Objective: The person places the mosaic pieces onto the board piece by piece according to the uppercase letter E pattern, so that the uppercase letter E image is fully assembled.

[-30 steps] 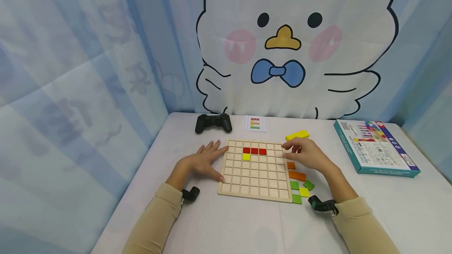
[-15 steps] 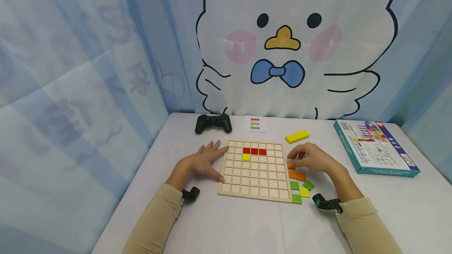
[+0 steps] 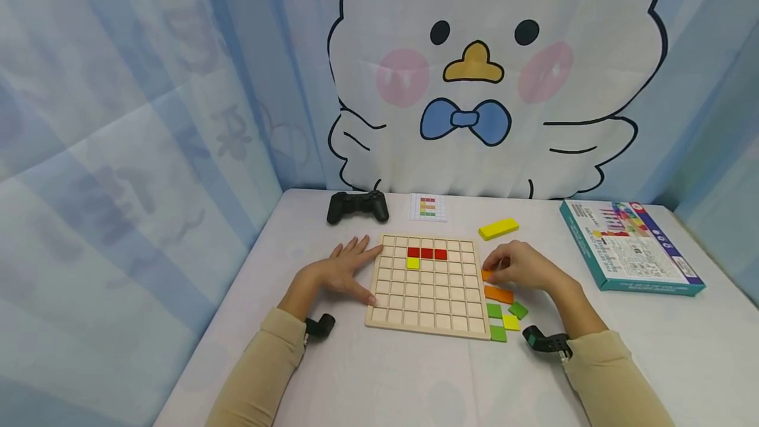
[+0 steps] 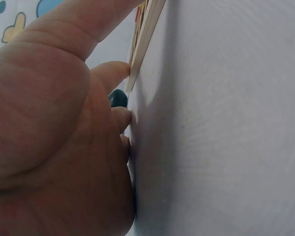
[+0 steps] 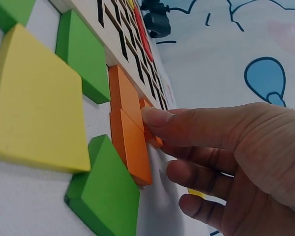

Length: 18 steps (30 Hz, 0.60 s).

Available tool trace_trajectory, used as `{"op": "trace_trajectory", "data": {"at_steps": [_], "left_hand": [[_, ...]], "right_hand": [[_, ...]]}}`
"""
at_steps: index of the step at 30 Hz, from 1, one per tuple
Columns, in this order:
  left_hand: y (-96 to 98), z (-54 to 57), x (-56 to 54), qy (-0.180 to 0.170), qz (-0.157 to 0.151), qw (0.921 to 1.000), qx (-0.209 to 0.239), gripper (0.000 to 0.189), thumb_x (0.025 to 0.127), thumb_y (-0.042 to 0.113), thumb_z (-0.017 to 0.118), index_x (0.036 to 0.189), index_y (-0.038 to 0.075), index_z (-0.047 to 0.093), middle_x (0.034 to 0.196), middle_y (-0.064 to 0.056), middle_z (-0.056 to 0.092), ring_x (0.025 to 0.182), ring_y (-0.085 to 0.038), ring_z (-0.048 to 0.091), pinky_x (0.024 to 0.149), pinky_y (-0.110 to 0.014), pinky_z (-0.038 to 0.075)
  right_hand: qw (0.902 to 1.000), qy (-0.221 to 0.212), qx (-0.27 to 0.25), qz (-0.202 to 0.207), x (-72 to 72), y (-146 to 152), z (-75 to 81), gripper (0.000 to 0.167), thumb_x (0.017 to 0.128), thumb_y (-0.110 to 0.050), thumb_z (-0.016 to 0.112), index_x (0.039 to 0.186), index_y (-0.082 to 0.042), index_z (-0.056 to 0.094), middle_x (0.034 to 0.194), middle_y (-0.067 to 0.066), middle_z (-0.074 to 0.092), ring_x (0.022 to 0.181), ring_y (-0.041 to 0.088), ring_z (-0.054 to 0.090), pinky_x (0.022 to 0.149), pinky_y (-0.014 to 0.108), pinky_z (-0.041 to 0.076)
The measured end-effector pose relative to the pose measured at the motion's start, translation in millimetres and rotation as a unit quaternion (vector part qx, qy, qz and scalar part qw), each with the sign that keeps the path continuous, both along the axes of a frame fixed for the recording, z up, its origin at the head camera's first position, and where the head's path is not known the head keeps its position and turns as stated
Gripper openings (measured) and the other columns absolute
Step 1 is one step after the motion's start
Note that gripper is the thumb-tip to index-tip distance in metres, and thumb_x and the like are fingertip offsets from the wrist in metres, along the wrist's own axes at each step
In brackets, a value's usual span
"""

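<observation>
A wooden grid board (image 3: 429, 295) lies on the table, with red tiles (image 3: 427, 254) in a row and a yellow tile (image 3: 412, 263) below the leftmost one. My left hand (image 3: 340, 273) rests at the board's left edge, fingers spread, thumb and index finger touching the frame. Beside the board's right edge, my right hand (image 3: 522, 265) pinches a small orange tile (image 5: 153, 139) between thumb and fingers; the hand covers part of it. Two more orange tiles (image 5: 130, 147) lie end to end just nearer. Green tiles (image 5: 83, 56) and another yellow tile (image 5: 39, 103) lie beyond those.
At the back stand a black game controller (image 3: 358, 207) and a small pattern card (image 3: 427, 207). A yellow bar-shaped piece (image 3: 499, 228) lies behind my right hand. A teal-edged box (image 3: 631, 249) is at the far right. Printed curtains (image 3: 486, 163) close off the back and sides.
My right hand has moved from above the board's upper right edge slightly right and nearer, down onto the small orange tile, uncovering the yellow bar. The left hand has stayed still.
</observation>
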<state>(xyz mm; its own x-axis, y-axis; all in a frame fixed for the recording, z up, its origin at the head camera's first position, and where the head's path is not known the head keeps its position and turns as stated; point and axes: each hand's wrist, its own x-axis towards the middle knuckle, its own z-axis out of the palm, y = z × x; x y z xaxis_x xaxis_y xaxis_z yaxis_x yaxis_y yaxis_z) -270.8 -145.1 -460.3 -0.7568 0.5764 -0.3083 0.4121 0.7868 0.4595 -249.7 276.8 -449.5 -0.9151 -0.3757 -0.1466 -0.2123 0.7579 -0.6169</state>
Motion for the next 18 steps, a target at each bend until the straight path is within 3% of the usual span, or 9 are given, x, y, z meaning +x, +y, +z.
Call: {"op": "trace_trajectory", "data": {"at_steps": [12,18], "left_hand": [[-0.2,-1.2,-2.2,0.004,-0.002,1.0000,-0.005,0.121,0.076,0.069,0.082,0.169,0.034,0.013,0.176,-0.009,-0.009,0.163,-0.032,-0.014,0.130,-0.057,-0.007],[0.1,-0.4,-0.7,0.000,0.001,1.0000,-0.002,0.121,0.076,0.068,0.082,0.169,0.033,0.013,0.176,-0.009,-0.008,0.163,-0.032,-0.013,0.130,-0.057,-0.008]], "right_hand": [[0.9999,-0.002,0.010,-0.009,2.8,-1.6,2.0,0.023,0.092,-0.014,0.079,0.114,-0.013,0.081,0.105,0.002,0.072,0.088,0.021,0.056,0.074,0.029,0.049],[0.9998,-0.003,0.009,-0.015,1.9,-1.8,0.9,0.020,0.092,-0.013,0.078,0.112,-0.013,0.078,0.099,0.001,0.070,0.086,0.021,0.056,0.073,0.030,0.050]]}}
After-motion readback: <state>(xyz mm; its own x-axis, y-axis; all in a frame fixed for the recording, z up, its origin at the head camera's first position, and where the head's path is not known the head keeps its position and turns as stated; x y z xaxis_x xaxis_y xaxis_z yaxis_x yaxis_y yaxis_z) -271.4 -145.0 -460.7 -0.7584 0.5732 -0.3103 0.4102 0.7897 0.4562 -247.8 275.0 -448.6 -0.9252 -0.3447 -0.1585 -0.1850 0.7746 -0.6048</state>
